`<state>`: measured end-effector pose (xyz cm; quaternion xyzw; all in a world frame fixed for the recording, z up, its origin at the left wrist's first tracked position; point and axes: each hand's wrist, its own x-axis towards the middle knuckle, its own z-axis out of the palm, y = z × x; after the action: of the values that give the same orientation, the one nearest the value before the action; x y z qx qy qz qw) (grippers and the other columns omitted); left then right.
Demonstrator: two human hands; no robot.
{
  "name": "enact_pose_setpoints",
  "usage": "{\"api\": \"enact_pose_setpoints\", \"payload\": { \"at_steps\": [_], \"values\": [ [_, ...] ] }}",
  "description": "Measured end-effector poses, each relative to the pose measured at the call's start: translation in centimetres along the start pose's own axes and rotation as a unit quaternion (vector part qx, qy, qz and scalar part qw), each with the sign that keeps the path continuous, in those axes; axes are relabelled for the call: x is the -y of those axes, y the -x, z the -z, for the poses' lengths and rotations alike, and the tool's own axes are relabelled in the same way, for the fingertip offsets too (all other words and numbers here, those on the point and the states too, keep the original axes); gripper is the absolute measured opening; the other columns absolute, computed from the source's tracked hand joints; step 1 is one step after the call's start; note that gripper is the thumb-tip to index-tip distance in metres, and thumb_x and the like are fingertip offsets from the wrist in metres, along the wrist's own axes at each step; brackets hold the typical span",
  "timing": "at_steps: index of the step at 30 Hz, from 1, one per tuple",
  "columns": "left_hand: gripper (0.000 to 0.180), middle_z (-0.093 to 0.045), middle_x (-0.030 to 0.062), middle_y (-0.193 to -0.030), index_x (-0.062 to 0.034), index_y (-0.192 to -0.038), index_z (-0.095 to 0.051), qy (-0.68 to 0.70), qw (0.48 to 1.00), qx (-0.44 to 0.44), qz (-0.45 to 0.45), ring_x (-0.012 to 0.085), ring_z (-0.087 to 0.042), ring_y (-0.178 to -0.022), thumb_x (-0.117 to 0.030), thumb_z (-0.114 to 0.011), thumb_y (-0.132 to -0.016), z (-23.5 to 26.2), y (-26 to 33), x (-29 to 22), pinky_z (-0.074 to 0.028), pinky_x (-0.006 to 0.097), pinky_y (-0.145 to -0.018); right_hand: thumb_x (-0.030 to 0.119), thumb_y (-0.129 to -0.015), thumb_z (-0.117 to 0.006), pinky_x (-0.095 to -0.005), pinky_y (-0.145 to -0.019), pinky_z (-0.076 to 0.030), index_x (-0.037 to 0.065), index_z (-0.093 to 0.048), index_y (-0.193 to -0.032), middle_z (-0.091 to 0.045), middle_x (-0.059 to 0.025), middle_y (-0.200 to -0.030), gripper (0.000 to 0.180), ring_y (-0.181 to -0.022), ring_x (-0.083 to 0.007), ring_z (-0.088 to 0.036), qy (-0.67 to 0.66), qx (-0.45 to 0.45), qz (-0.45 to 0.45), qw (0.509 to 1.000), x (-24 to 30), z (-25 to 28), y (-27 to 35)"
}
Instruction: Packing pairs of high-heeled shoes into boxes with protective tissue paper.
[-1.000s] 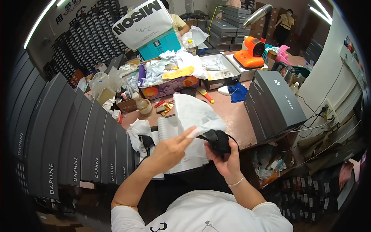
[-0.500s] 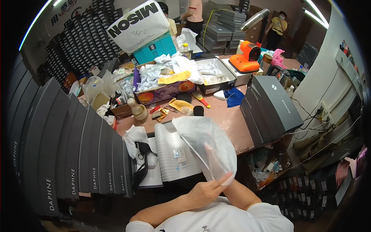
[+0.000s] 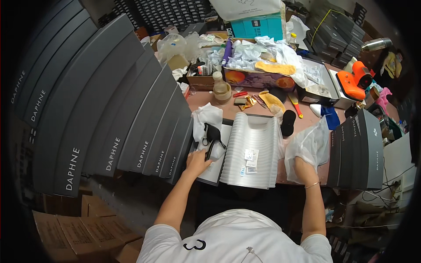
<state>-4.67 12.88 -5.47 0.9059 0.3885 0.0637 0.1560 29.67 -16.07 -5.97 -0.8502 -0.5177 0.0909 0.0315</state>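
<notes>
My left hand (image 3: 198,164) reaches into an open grey shoebox, its thumb and fingers closed at the lower end of a black strappy shoe (image 3: 213,136). White tissue paper (image 3: 207,116) lies under and behind the shoe. My right hand (image 3: 305,170) is at a translucent white plastic bag (image 3: 308,142), which covers its fingers; it seems to grip the bag, well to the right of the box. Between my hands lies a ribbed white foam sheet (image 3: 251,144), with small labelled packets (image 3: 251,161) on it.
Grey shoeboxes (image 3: 109,109) stand in a tall row at left; more boxes (image 3: 356,151) stand at right. Behind are a bottle (image 3: 222,90), a red-and-yellow brush (image 3: 296,106), a black pad (image 3: 288,122), a purple carton (image 3: 258,79) of crumpled paper and an orange device (image 3: 353,83).
My hands have moved apart: the left has left the bag and reached the black shoe, the right has carried the bag rightward. The view has also shifted.
</notes>
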Motion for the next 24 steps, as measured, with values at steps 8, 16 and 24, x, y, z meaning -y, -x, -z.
{"api": "enact_pose_setpoints", "payload": {
  "at_steps": [8,16,24],
  "values": [
    [0.035,-0.064,0.0086,-0.096,-0.0049,-0.106,-0.065,0.15,0.949,-0.049,-0.273,0.0234,-0.059,-0.103,-0.012,-0.074,-0.073,8.1,4.8,-5.4,-0.034,0.05,-0.104,0.046,-0.081,-0.072,-0.0376,-0.096,-0.045,0.006,-0.035,-0.145,-0.055,-0.0185,-0.128,0.085,-0.119,-0.0236,-0.053,-0.714,0.093,0.091,0.688,12.3,10.2,-0.1],
    [0.03,-0.063,0.0042,-0.103,-0.0074,-0.106,-0.063,0.045,0.935,-0.013,-0.352,0.0204,-0.051,-0.119,-0.01,-0.068,-0.077,8.9,4.7,-6.3,-0.03,0.052,-0.108,0.01,-0.085,-0.067,-0.0286,-0.1,-0.038,0.0,-0.042,-0.139,-0.052,-0.0083,-0.131,0.06,-0.115,-0.0142,-0.049,-0.664,0.185,0.114,0.716,14.9,7.8,0.1],
    [0.035,-0.05,0.0174,-0.131,-0.0033,-0.111,-0.06,0.205,0.906,0.02,-0.369,0.0332,-0.044,-0.128,-0.008,-0.067,-0.077,7.7,-0.1,-13.1,-0.034,0.048,-0.107,0.001,-0.079,-0.057,-0.0371,-0.106,-0.035,0.005,-0.031,-0.146,-0.038,-0.0228,-0.14,0.072,-0.129,-0.0346,-0.042,-0.526,-0.05,0.178,0.83,16.7,8.3,2.1]
  ]
}}
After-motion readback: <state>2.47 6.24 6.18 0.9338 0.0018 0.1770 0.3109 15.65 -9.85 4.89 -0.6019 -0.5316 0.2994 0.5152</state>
